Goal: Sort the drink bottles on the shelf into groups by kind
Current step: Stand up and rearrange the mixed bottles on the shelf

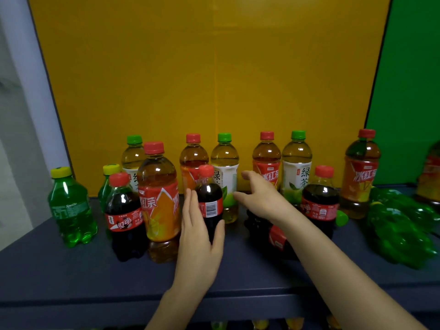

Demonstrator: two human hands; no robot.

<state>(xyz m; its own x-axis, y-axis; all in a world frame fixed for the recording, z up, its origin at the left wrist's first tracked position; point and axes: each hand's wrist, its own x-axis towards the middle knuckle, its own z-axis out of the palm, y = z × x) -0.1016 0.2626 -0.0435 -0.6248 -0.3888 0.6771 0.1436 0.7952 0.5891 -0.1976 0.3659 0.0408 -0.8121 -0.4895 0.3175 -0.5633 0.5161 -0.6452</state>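
Observation:
Drink bottles stand mixed on a dark shelf. My left hand lies against a small cola bottle, fingers straight along its left side and thumb on its right. My right hand hovers open with spread fingers between a green tea bottle and an iced red tea bottle. Under my right forearm a cola bottle lies on its side. At the left stand a Sprite bottle, another cola and a big iced red tea.
More tea bottles line the yellow back board. A cola and an iced red tea stand at the right, beside several green Sprite bottles lying down. A green panel closes the right side. Bottle caps show on a lower shelf.

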